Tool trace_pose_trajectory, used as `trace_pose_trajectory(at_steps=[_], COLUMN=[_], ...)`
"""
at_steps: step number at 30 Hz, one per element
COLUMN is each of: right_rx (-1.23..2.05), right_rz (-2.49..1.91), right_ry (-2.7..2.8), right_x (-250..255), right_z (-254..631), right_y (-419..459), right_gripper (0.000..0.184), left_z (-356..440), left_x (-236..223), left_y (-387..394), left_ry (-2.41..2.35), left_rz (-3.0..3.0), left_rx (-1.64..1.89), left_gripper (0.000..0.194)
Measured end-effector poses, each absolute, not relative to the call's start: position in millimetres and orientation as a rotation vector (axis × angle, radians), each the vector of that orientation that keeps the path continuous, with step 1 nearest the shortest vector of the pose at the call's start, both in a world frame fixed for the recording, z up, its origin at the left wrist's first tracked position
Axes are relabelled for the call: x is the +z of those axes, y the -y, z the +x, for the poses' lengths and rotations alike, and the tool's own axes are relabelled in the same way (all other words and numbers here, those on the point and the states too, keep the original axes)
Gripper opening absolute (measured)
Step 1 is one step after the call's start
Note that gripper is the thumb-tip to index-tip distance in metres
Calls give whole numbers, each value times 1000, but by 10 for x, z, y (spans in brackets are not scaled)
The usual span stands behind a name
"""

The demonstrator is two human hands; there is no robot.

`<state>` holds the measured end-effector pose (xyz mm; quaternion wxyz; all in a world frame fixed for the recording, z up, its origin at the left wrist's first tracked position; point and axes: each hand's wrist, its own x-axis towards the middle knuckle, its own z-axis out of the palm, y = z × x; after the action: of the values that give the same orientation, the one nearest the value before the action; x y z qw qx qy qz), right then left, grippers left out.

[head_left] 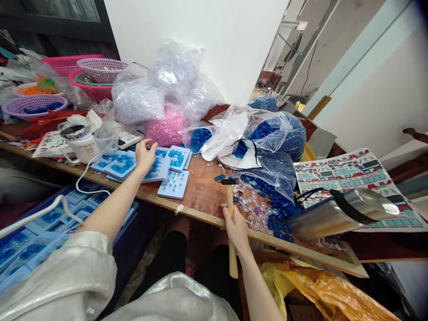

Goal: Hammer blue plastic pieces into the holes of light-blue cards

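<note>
My right hand (236,227) is closed round the wooden handle of a small hammer (230,200). Its black head rests at or just above the brown table, beside a small dark blue piece (220,177). Over on the left, my left hand (146,156) is above light blue square plates (118,164) that carry blue translucent parts. Its fingers are slightly bent and apart, with nothing visible in them. A single plate with small teal pegs (173,184) lies nearer the table's front edge. Clear round pieces (257,211) and loose blue pieces (279,214) are scattered right of the hammer.
Clear bags of blue pieces (277,133) and a pink-filled bag (167,127) stand behind. A steel flask (334,214) lies on the right by a printed sheet (347,178). A white mug (82,145) and baskets (102,69) are left. A white cable (80,180) hangs over the edge.
</note>
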<state>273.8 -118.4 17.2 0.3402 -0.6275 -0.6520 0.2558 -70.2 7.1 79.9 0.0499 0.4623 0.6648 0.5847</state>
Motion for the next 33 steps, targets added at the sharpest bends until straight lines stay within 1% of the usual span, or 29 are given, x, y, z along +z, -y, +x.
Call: trace_pose_trajectory(at_steps=[2,4,6,9,12,14,16,19,22,26,29,33], right_rx=[658,647,630,612,615,613,610,624,686,807,771,764], right_rz=[-1637,-1612,-1586,-1594,-1580,-1557,-1551,-1549,-1493,-1329,-1311,-1323], right_ry=[1693,1715,1751,1776,1772,1773,1775,1760,1677,1356,1118,1054], right_x=[153,135,123,118,118,121,128,144,145,111,87,78], right_z=[2744,2757,2769,2779,2781,2780,2777,2766,2754,2804,2917,3053], right_y=[1190,1197,1202,1209,1215,1217,1218,1223,1235,1240,1219,1186], right_gripper=[36,36,35,34,33,33,33,33,32,33,33,35], left_z=[-616,-531,-522,-635,-694,-602,-411,-62,248,660,983,1224], left_x=[599,398,248,158,201,256,290,283,258,266,300,362], left_y=[108,288,380,321,224,268,416,708,891,961,974,669], left_ry=[-2065,-1934,-1875,-1915,-1929,-1982,-1986,-1767,-1629,-1427,-1280,-1077], left_rz=[1828,2227,2360,2328,2375,2429,2490,2607,2609,2625,2637,2588], left_rx=[1637,1290,1097,1113,1150,1200,1178,870,723,703,724,874], left_gripper=[33,29,27,31,33,33,32,29,31,30,30,27])
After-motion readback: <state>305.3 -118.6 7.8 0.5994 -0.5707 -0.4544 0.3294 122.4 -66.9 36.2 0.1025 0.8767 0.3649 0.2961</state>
